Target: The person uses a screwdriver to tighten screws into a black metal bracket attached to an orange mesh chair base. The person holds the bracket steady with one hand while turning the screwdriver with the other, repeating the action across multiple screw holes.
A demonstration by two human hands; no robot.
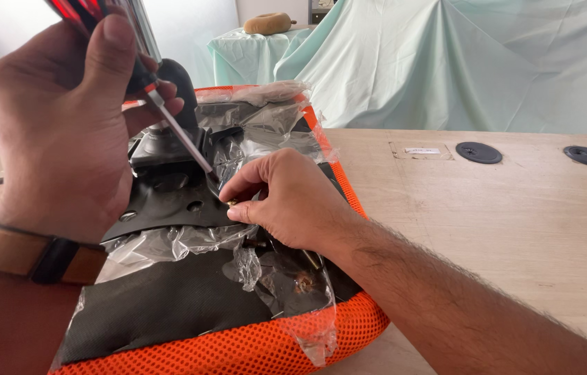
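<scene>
Left hand [57, 132] on steel-shafted screwdriver [175, 128]

Left hand [57, 132] grips screwdriver [168, 118], tip at black metal plate [168, 201]; right hand [286, 201] pinches small screw [232, 203] on orange seat [252, 347], near table [516, 222] left edge.

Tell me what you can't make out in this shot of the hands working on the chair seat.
Head view:
- Screwdriver handle: cut off by top edge, wrapped by left hand.
- Small brass screw: mostly hidden by right hand fingertips.
- Black metal plate: partly veiled by crinkled plastic wrap.
</scene>
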